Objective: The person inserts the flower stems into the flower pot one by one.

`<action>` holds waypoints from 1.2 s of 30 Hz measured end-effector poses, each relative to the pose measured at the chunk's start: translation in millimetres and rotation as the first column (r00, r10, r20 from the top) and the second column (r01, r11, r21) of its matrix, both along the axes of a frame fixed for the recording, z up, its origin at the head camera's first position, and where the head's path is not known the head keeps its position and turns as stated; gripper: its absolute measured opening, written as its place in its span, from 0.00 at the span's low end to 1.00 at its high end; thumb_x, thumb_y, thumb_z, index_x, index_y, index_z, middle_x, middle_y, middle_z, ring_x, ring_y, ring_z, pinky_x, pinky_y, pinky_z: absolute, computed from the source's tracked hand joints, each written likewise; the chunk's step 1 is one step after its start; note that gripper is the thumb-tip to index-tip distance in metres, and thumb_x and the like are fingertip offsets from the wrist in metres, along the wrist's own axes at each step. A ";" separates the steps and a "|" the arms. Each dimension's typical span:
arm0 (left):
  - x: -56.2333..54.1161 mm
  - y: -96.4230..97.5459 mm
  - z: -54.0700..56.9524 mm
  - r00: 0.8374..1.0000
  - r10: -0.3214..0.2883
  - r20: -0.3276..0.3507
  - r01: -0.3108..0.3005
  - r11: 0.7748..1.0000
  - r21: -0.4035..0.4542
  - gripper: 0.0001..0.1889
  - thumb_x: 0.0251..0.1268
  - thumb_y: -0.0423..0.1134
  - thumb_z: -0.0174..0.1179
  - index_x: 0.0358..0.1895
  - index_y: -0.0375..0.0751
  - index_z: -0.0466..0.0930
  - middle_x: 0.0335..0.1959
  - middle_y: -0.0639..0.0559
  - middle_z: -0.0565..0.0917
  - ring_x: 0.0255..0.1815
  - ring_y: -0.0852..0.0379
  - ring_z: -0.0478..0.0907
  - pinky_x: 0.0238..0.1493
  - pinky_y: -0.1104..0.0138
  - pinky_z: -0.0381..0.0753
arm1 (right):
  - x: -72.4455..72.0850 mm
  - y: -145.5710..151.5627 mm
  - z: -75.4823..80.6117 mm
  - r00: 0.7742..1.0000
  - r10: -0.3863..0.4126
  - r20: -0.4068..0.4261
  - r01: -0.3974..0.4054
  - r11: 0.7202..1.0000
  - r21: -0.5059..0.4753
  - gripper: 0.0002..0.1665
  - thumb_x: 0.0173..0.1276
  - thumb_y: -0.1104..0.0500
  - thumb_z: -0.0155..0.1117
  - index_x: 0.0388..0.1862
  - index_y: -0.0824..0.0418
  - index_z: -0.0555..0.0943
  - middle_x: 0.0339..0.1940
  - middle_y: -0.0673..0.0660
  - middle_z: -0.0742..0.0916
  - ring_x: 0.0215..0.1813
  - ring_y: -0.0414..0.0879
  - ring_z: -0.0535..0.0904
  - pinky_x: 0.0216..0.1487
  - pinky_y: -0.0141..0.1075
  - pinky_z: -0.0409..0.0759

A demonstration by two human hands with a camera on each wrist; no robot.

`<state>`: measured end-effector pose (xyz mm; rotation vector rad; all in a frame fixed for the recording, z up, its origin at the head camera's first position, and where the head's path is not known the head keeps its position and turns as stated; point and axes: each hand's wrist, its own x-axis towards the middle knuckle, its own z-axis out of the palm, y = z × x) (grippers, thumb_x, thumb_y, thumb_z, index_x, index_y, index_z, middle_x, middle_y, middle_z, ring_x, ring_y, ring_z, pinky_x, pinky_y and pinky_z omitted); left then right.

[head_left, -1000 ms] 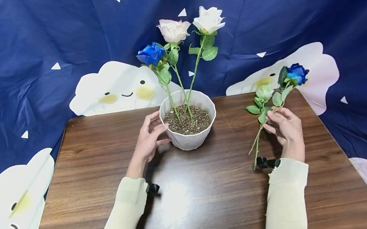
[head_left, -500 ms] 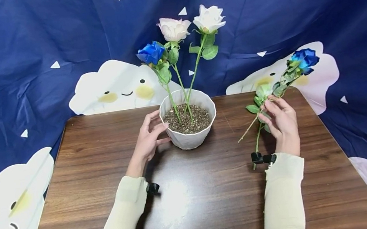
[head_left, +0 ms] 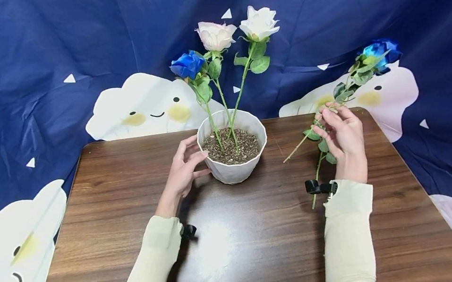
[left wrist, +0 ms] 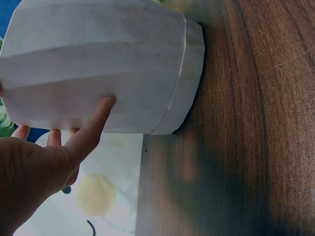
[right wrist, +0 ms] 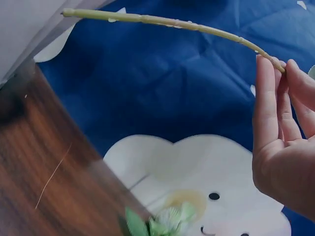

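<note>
My right hand [head_left: 347, 140] pinches the stem of a blue rose [head_left: 378, 55] between thumb and fingers, its bloom up to the right. The bare stem end [right wrist: 197, 27] points left toward the pot, above the table. My left hand [head_left: 180, 171] rests on the left side of a white faceted pot [head_left: 234, 173], fingers spread along the wall and rim. Dark granular soil [head_left: 248, 145] lies inside. In it stand another blue rose [head_left: 187, 65], a pale pink rose [head_left: 216, 35] and a white rose [head_left: 258, 23]. A further rose [right wrist: 170, 219] lies under my right hand, mostly hidden in the head view.
The brown wooden table [head_left: 242, 262] ends just behind the pot. A dark blue cloth [head_left: 45, 41] with cloud faces hangs behind it. Small black cameras sit at both wrists, the right one [head_left: 313, 187] over the lying rose's stem [head_left: 319, 167].
My right hand has lifted the blue rose up off the lying rose. Its bloom has moved up and right, its stem end left toward the pot. My left hand stays put.
</note>
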<state>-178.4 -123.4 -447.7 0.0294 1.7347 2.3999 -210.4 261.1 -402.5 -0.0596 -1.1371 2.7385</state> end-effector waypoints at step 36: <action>-0.5 1.0 -1.4 1.000 0.005 -0.001 -0.005 1.000 -0.014 0.32 0.69 0.29 0.60 0.75 0.41 0.62 0.70 0.34 0.67 0.61 0.41 0.73 0.53 0.39 0.83 | -24.8 -71.8 50.7 0.991 0.067 -0.114 -0.045 0.982 0.185 0.08 0.72 0.72 0.61 0.48 0.73 0.80 0.37 0.64 0.87 0.35 0.50 0.88 0.32 0.43 0.91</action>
